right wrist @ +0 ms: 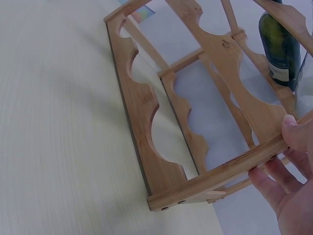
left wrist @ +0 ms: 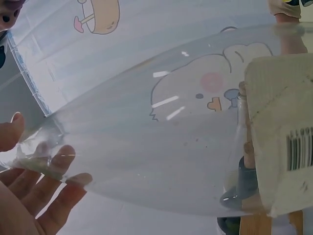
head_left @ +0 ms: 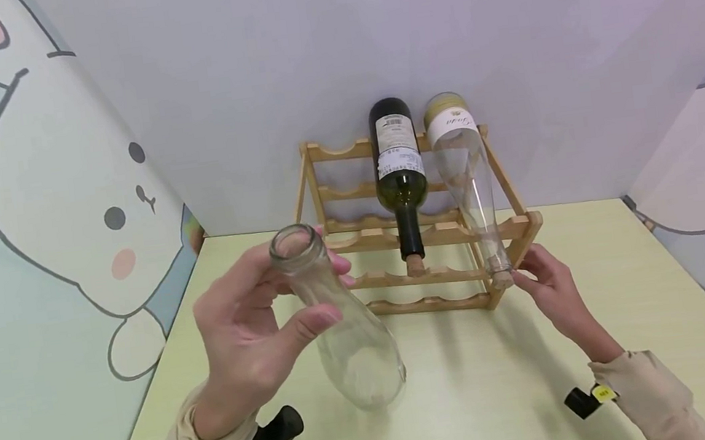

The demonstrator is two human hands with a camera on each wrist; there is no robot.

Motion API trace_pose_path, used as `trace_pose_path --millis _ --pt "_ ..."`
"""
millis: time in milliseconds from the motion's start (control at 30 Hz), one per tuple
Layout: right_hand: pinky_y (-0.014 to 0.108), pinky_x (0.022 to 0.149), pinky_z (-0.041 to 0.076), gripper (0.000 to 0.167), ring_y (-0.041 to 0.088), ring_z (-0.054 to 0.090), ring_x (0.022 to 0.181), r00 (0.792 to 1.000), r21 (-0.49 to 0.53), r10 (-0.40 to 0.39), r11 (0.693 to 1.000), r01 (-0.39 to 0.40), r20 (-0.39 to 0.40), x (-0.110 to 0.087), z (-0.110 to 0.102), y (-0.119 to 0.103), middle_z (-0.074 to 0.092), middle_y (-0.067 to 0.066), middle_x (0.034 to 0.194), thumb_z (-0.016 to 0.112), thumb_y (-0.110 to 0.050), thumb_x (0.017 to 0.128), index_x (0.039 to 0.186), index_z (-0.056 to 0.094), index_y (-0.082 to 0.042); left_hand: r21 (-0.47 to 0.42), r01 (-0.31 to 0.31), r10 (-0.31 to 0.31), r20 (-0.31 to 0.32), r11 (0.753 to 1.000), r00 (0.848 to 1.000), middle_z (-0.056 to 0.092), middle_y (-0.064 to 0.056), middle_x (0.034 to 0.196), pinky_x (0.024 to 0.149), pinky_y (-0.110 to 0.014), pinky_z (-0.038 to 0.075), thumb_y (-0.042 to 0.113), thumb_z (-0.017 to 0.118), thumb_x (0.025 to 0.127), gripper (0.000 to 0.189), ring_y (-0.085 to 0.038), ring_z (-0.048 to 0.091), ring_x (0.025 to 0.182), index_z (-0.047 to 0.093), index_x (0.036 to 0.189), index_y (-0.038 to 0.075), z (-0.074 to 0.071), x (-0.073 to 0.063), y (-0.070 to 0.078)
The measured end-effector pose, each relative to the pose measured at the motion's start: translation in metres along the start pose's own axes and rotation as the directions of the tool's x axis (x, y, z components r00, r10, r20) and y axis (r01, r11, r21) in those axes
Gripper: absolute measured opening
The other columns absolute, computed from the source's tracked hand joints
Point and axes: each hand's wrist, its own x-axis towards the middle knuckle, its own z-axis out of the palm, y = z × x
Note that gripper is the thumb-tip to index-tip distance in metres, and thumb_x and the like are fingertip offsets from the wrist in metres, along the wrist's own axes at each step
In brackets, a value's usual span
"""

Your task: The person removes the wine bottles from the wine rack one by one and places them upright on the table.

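Observation:
My left hand [head_left: 249,346] grips a clear glass bottle [head_left: 358,351] by its neck, thumb on the near side and fingers behind. The bottle is uncorked and tilted, its mouth toward me and its base over the table. In the left wrist view a pale label with a barcode [left wrist: 299,149] shows on its body. With thumb and fingers, my right hand [head_left: 554,290] holds the right side rail [right wrist: 225,171] of a wooden wine rack [head_left: 368,242]. On the rack's top tier lie a corked dark green wine bottle [head_left: 402,184] and a corked clear bottle [head_left: 461,162].
The rack stands on a pale yellow-green table [head_left: 455,413], close to the plain back wall [head_left: 331,46]. Side walls with cartoon animals [head_left: 61,212] rise at left and right. The rack's lower tiers have scalloped rails [head_left: 429,304].

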Motion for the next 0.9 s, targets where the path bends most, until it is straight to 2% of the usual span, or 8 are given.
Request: trace_pose_path --millis 267,500,667,900 --pt "0.016 0.083 0.049 0.039 0.009 0.060 0.099 1.000 -0.001 -0.009 1.000 0.009 -0.011 0.002 0.001 -0.002 0.062 -0.002 0.106 0.055 0.021 0.084 0.121 0.051 0.009 0.030 0.000 -0.001 0.038 1.000 0.999 0.067 -0.022 0.095 0.057 -0.034 0.056 0.005 0.073 0.083 0.043 -0.030 0.068 0.078 0.055 0.118 -0.011 0.007 -0.007 -0.010" --pt "0.016 0.082 0.049 0.039 0.009 0.060 0.099 1.000 0.021 -0.008 1.000 0.008 -0.011 0.002 0.001 -0.002 0.062 -0.002 0.106 0.054 0.021 0.084 0.121 0.051 0.010 0.078 0.043 -0.048 0.067 0.996 0.997 0.069 -0.019 0.092 0.057 -0.030 0.056 0.013 0.072 0.085 0.039 -0.027 0.069 0.078 0.058 0.118 -0.003 0.017 -0.014 -0.016" --pt "0.016 0.082 0.049 0.039 0.009 0.060 0.099 1.000 0.014 0.004 1.000 -0.003 -0.015 0.002 0.001 -0.001 0.062 -0.002 0.106 0.053 0.021 0.084 0.121 0.051 0.009 0.099 0.045 -0.054 0.083 0.994 0.995 0.069 -0.019 0.088 0.058 -0.030 0.056 0.016 0.070 0.087 0.036 -0.026 0.069 0.077 0.058 0.116 -0.003 0.021 -0.018 -0.018" --pt "0.017 0.082 0.050 0.040 0.009 0.060 0.098 1.000 0.036 -0.007 0.999 0.007 -0.020 0.002 0.001 0.000 0.062 -0.001 0.106 0.053 0.023 0.083 0.121 0.051 0.011 0.133 0.035 -0.049 0.099 0.990 0.994 0.069 -0.020 0.089 0.058 -0.028 0.056 0.018 0.069 0.088 0.036 -0.026 0.070 0.078 0.058 0.113 -0.005 0.025 -0.024 -0.024"
